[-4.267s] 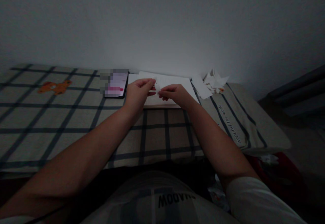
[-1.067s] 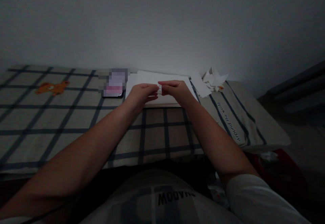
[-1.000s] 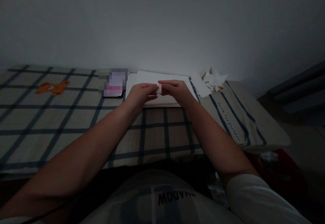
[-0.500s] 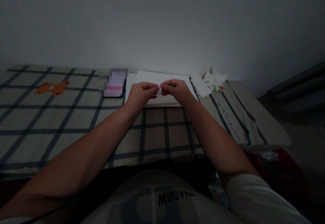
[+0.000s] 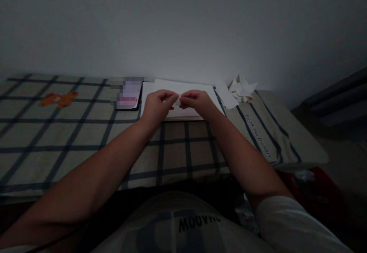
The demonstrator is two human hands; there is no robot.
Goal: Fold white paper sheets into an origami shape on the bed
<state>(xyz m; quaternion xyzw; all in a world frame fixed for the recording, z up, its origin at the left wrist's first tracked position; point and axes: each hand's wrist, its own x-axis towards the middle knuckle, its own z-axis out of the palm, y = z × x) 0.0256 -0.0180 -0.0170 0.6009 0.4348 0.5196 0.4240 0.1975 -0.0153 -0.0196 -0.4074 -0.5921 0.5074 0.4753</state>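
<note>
My left hand (image 5: 156, 105) and my right hand (image 5: 197, 102) meet fingertip to fingertip over a stack of white paper sheets (image 5: 183, 88) lying on the checked bedcover (image 5: 71, 130). Between the fingertips of both hands sits a small folded piece of white paper (image 5: 178, 102), pinched from either side and mostly hidden by the fingers. The room is dim.
A phone (image 5: 127, 94) with a lit screen lies just left of the paper stack. A heap of small folded paper pieces (image 5: 239, 88) rests at the right, near the wall. An orange bear print (image 5: 59, 99) marks the cover at far left. The bed's edge drops off at right.
Both hands have lowered slightly toward the paper stack and closed tighter on the small piece, which now shows less between the fingers than a second ago.
</note>
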